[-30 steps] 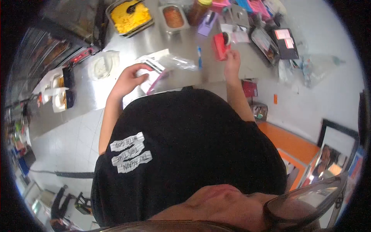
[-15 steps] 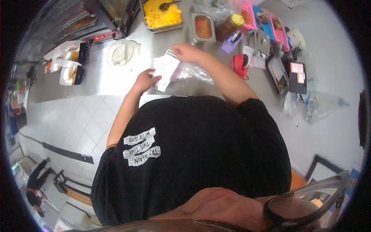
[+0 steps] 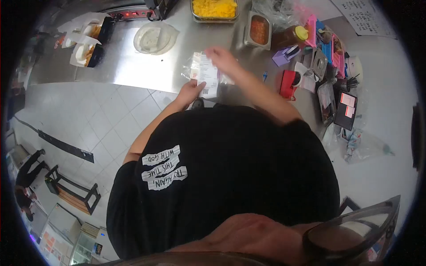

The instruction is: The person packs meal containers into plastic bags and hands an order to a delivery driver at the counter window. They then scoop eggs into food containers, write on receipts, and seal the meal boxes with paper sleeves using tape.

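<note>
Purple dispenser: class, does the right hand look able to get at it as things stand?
Probably yes. Between the right hand, by the paper, and the purple dispenser lies bare counter; the metal tray stands just beyond that path.

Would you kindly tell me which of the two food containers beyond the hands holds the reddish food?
The smaller metal pan, beside the yellow-capped bottle, does; the larger container holds yellow food instead.

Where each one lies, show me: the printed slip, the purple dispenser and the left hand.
Printed slip (image 3: 206,72), head view: on its printed face, near the middle.
Purple dispenser (image 3: 281,58), head view: on its purple body.
Left hand (image 3: 190,92), head view: on the middle of the hand.
</note>
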The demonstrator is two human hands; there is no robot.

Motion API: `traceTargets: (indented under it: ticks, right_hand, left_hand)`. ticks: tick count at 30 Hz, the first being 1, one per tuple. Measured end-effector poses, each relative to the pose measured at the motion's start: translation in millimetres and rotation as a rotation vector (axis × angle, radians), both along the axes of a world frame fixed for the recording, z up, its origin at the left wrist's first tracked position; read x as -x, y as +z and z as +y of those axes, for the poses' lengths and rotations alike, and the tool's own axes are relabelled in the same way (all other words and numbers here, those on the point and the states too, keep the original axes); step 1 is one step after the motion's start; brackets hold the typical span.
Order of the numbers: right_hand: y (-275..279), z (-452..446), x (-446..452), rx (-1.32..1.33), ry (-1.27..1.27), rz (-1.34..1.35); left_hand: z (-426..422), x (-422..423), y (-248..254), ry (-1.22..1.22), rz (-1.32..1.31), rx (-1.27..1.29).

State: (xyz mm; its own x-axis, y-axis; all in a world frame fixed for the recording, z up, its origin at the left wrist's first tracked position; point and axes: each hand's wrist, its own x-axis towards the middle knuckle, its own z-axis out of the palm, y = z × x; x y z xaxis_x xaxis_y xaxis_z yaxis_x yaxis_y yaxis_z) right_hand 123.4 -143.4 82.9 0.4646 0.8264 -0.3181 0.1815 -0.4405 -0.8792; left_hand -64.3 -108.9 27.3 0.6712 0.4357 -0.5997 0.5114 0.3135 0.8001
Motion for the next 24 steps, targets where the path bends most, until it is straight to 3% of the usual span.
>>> traceTargets:
  ticks: [1, 3, 6, 9, 12, 15, 16, 17, 19, 20, 22, 23, 24]
  right_hand:
    - [2, -28, 15, 0.057, -0.015, 0.304]
    - [15, -78, 48, 0.244, -0.011, 0.559]
    - [-7, -97, 70, 0.383, -0.046, 0.526]
    - [-54, -98, 75, 0.474, -0.077, 0.425]
    - [-78, -105, 80, 0.322, -0.188, 0.140]
    - [-70, -115, 70, 0.287, -0.325, 0.007]
    - [-71, -117, 69, 0.213, -0.308, -0.230]
    - [-79, -120, 66, 0.138, -0.291, -0.470]
    - [-88, -123, 61, 0.058, -0.272, -0.550]
    - [-89, -119, 59, 0.048, -0.271, -0.389]
    - [-92, -113, 54, -0.049, -0.276, -0.390]
    - [-94, -114, 54, -0.129, -0.292, -0.554]
    - [-91, -112, 47, -0.161, -0.286, -0.499]
  left_hand:
    - [-3, 1, 0, 0.047, -0.046, 0.063]
    - [-6, 3, -27, 0.120, -0.136, 0.147]
    - [-7, 1, -38, 0.147, -0.173, 0.145]
    - [-3, -1, -40, 0.090, -0.133, 0.111]
    - [-1, 4, -18, 0.051, 0.004, -0.111]
    - [12, 1, -19, 0.364, 0.091, -0.550]
    - [26, -2, -42, 0.395, -0.034, -0.661]
    - [33, -8, -45, 0.357, -0.006, -0.586]
    - [40, -22, -37, 0.307, 0.019, -0.396]
    - [43, -29, -27, 0.292, 0.019, -0.278]
    - [54, -41, -19, 0.206, 0.030, -0.044]
    - [67, -41, -32, 0.127, 0.042, 0.070]
    - [83, -46, -45, 0.033, 0.054, 0.175]
